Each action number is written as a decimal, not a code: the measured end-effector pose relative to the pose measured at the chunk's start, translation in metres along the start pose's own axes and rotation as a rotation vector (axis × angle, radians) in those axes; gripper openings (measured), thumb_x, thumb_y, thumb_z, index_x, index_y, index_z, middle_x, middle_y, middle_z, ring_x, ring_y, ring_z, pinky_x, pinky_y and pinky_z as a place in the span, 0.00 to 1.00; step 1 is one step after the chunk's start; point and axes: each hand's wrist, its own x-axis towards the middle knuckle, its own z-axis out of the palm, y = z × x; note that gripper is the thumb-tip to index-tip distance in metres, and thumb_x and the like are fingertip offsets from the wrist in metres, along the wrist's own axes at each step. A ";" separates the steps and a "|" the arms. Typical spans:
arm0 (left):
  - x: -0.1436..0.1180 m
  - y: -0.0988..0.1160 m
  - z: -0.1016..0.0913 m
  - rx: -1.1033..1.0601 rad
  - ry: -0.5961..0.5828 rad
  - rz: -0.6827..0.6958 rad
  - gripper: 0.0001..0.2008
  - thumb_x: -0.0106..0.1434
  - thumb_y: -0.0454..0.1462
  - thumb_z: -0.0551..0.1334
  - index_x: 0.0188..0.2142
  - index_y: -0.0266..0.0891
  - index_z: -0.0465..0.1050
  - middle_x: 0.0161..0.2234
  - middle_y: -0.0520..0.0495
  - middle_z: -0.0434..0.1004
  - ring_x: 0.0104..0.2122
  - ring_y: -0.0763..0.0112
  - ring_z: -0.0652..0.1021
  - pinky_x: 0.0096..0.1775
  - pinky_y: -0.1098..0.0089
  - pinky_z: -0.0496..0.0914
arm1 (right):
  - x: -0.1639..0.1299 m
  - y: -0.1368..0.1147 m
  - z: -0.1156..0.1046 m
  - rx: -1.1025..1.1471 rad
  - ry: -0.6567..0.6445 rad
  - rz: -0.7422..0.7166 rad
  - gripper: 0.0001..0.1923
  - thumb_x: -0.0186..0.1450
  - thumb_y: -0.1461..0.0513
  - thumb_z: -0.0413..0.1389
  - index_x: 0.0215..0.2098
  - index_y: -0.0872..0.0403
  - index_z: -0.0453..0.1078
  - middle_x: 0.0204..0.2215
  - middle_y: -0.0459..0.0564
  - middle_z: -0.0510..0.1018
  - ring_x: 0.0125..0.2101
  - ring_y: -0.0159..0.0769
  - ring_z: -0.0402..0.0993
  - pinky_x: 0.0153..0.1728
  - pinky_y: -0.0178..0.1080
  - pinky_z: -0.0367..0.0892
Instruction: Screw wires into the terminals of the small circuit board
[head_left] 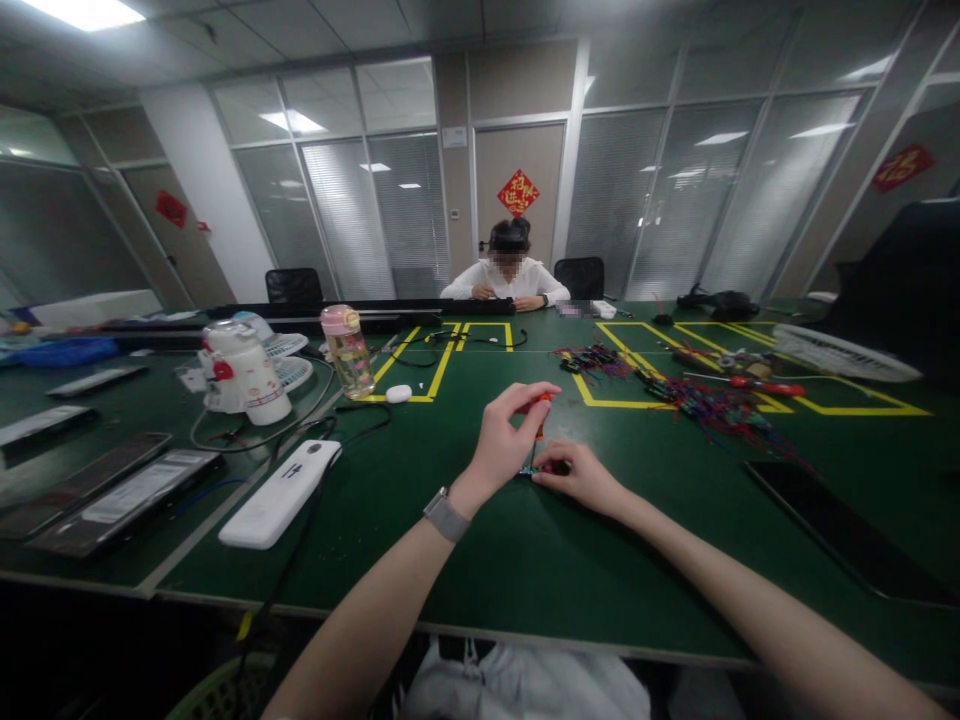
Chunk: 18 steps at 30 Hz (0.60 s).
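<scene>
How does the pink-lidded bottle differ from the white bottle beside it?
The pink-lidded bottle is slim and see-through, with yellowish contents showing; the white bottle is squat, opaque and marked with red. The pink-lidded bottle has a pink cap, the white bottle a clear domed one. Both stand upright on the green table, left of the hands.

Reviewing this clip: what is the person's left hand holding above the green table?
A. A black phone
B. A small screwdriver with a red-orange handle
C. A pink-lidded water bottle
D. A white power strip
B. The left hand pinches a small red-handled screwdriver upright over a small part that the right hand steadies on the green table.
</scene>
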 end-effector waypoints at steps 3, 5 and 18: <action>-0.001 0.002 0.000 0.175 0.074 0.077 0.08 0.64 0.36 0.61 0.42 0.42 0.76 0.36 0.48 0.70 0.34 0.72 0.73 0.37 0.72 0.69 | 0.000 0.000 0.000 0.007 0.005 0.004 0.07 0.58 0.61 0.61 0.34 0.55 0.78 0.28 0.49 0.74 0.30 0.36 0.70 0.34 0.37 0.64; -0.002 0.003 -0.001 0.243 0.079 0.097 0.09 0.64 0.37 0.61 0.43 0.42 0.75 0.35 0.49 0.68 0.33 0.73 0.71 0.37 0.72 0.69 | 0.000 0.001 0.001 0.005 0.007 0.001 0.07 0.58 0.60 0.61 0.34 0.55 0.78 0.27 0.49 0.74 0.30 0.36 0.70 0.34 0.38 0.64; -0.002 0.006 -0.001 0.161 -0.028 0.126 0.16 0.69 0.33 0.51 0.53 0.42 0.68 0.49 0.44 0.72 0.44 0.69 0.76 0.46 0.67 0.71 | 0.000 0.001 0.000 -0.009 -0.005 0.002 0.07 0.58 0.60 0.61 0.34 0.55 0.78 0.28 0.49 0.74 0.31 0.36 0.69 0.34 0.38 0.65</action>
